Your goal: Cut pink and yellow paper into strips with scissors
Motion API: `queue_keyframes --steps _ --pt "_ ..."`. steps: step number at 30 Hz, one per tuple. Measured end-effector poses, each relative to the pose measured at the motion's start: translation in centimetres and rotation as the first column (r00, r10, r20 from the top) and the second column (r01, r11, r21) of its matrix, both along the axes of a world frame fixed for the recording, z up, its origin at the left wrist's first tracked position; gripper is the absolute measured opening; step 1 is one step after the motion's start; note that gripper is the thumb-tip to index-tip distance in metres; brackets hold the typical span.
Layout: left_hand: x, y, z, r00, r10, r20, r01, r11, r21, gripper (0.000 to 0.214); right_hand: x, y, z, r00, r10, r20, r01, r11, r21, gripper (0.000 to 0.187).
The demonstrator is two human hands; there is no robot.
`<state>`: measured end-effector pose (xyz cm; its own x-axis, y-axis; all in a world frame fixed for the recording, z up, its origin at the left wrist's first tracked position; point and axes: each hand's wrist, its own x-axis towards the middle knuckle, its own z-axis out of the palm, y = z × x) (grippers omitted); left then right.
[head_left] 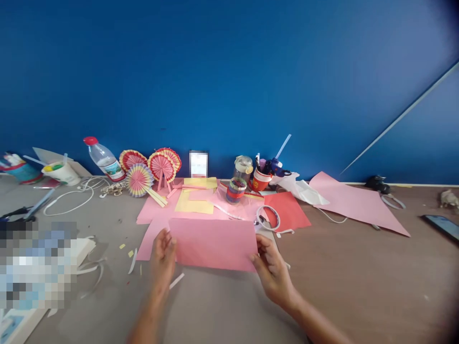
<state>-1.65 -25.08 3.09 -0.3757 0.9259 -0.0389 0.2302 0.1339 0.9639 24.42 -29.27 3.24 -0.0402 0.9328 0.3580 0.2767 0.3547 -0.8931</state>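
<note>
A rectangular pink paper sheet (214, 242) is held a little above the grey table (358, 277) in front of me. My left hand (162, 258) pinches its left edge with thumb and fingers closed on it. My right hand (271, 267) grips the lower right corner the same way. More pink sheets (158, 212), a yellow sheet (193, 205) and a red sheet (290, 210) lie flat behind it.
Several pleated paper fans (150, 169), a water bottle (104, 160), a glass jar (243, 167), a pen cup (261, 177), a tape roll (267, 218) and a large pink sheet (353, 200) lie by the blue wall. A phone (442, 225) is at far right, white cord (73, 198) at left.
</note>
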Motion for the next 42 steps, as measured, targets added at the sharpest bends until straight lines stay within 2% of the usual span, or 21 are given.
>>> queue_keyframes --steps 3,7,10,12,15,17,23,34,38,42 --pt "0.8 1.6 1.4 0.995 -0.092 0.045 0.091 0.996 0.011 0.049 0.4 0.7 -0.4 1.0 -0.022 -0.011 0.022 0.999 0.037 0.032" --pt "0.9 3.4 1.3 0.985 -0.131 0.109 0.123 0.99 0.073 0.042 1.1 2.2 -0.2 1.0 -0.002 0.023 0.002 1.0 0.025 0.027" --pt "0.9 4.4 0.7 0.975 -0.178 0.134 0.163 0.98 0.114 0.041 1.4 3.6 0.5 0.998 0.037 -0.045 -0.04 0.996 -0.074 0.029" --pt "0.9 4.8 0.4 0.966 -0.215 0.144 0.197 0.972 0.129 0.04 1.4 4.6 0.8 0.988 -0.037 -0.151 0.013 0.987 -0.16 0.034" --pt "1.1 4.9 0.0 0.96 -0.236 0.152 0.22 0.968 0.118 0.039 1.0 5.7 0.5 0.955 -0.203 -0.218 0.143 0.954 -0.263 0.04" --pt "1.1 4.8 -0.3 0.961 -0.23 0.156 0.215 0.971 0.106 0.039 0.7 6.1 0.0 0.942 -0.262 -0.211 0.196 0.937 -0.289 0.043" --pt "0.6 4.6 -0.3 0.968 -0.217 0.126 0.204 0.973 0.108 0.042 0.2 5.9 -1.5 0.929 -0.302 -0.213 0.228 0.922 -0.314 0.039" --pt "0.2 4.7 -0.6 0.941 -0.263 0.212 0.247 0.964 0.099 0.037 -0.1 6.2 -0.9 0.93 -0.349 -0.116 0.307 0.91 -0.279 0.046" --pt "0.2 4.7 -0.5 0.964 -0.201 0.174 0.187 0.978 0.09 0.036 -0.3 6.2 -1.0 0.937 -0.317 -0.148 0.261 0.914 -0.31 0.045" --pt "0.5 4.7 -0.5 0.983 -0.153 0.098 0.144 0.986 0.089 0.038 -0.6 6.2 -1.1 0.92 -0.343 -0.188 0.261 0.897 -0.356 0.047"
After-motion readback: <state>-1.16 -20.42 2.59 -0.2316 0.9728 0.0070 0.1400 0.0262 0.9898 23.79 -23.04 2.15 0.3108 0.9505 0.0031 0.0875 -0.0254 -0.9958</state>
